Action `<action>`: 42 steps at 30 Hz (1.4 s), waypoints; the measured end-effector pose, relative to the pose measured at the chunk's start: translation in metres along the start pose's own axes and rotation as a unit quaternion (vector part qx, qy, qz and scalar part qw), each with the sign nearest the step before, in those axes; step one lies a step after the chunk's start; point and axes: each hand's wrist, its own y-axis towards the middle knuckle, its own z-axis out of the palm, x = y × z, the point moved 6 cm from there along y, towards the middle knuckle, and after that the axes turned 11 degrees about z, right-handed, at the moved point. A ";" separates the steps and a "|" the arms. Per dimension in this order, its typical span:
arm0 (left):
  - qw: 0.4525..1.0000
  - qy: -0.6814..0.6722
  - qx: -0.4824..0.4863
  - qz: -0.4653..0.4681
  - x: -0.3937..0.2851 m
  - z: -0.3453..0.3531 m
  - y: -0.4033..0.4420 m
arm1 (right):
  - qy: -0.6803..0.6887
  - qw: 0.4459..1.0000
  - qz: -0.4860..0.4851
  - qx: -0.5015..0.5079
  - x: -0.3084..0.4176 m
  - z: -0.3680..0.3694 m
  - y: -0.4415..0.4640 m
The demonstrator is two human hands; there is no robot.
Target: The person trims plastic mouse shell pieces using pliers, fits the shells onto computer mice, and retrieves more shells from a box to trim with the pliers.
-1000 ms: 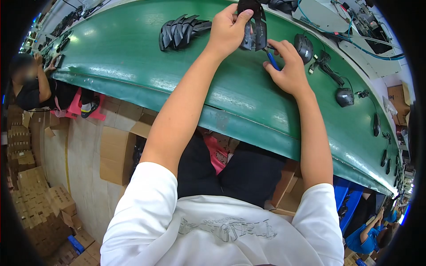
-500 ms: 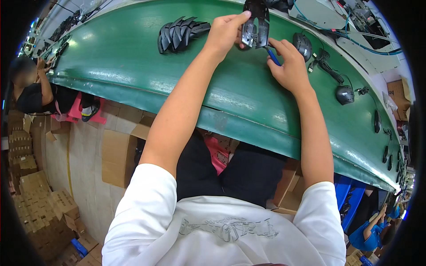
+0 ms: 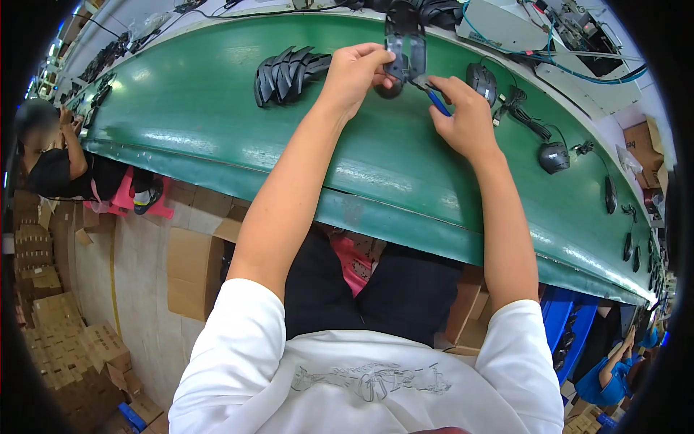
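My left hand (image 3: pixel 354 78) pinches a black plastic mouse shell (image 3: pixel 413 50) by its left side, with the hollow inside facing me. In my right hand (image 3: pixel 466 116) is a pair of blue-handled pliers (image 3: pixel 439 103); the fingers are closed round the handle. The tool's metal tip meets the lower edge of the shell, though the exact contact is too small to make out. A dark rounded object (image 3: pixel 390 90) shows partly below my left fingers. Left of that hand, several black mouse shells (image 3: pixel 283 76) lie nested in a row on the green work surface (image 3: pixel 217 108).
To the right are a black mouse (image 3: pixel 481 81), its bundled cable (image 3: pixel 526 116) and another mouse (image 3: pixel 554 157), with more farther along. Equipment with a blue tube (image 3: pixel 578 78) stands behind. A co-worker (image 3: pixel 61 155) sits at far left; a cardboard box (image 3: pixel 194 271) is below the edge.
The whole view has shifted slightly, moving the table items left and down. Both hands keep their grips, and more of the dark object below my left fingers shows.
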 end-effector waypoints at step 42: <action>0.991 0.124 -0.016 0.054 -0.011 -0.007 -0.005 | -0.077 0.996 -0.030 -0.023 0.017 0.010 0.003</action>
